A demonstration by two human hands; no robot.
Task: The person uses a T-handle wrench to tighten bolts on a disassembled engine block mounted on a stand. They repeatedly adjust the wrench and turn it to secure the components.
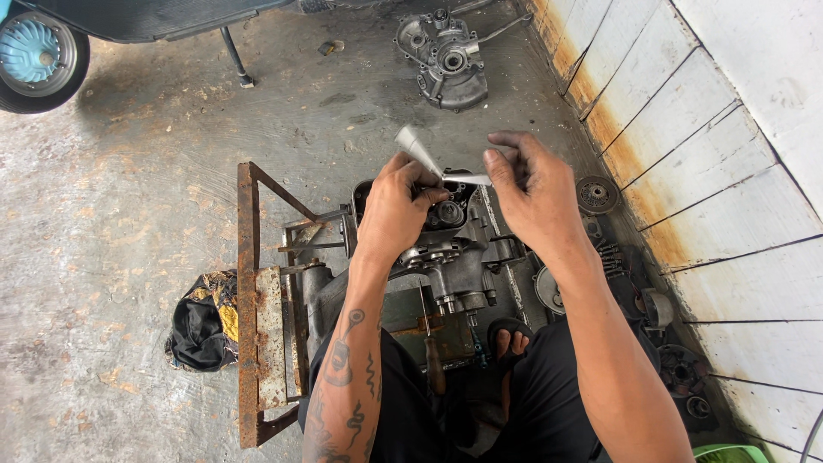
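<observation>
Head view, nearest first: a sandalled foot shows between the person's dark-trousered knees, beside a wooden-handled tool lying on a stained board. Just beyond sits a grey cast-metal engine casing, clamped against a rusty angle-iron stand on the bare concrete floor.

Both hands hover over the casing's upper end. The tattooed left hand is curled closed, fingers and thumb pinching a small silver squeeze tube whose crimped tail juts up and to the left. The right hand is partly closed, its thumb and forefinger meeting on the thin pale end at the tube's nozzle side, the other fingers loosely bent. Exactly what that end piece is cannot be told. The hands cover much of the casing's opening.

Left of the stand lies a crumpled black and yellow rag. To the right, along the foot of the white panelled wall, loose round metal parts are strewn, among them a dark toothed disc. Farther off a second grey engine case half rests on the floor, and at the far left corner a scooter wheel with a blue hub stands beside a thin kickstand leg.
</observation>
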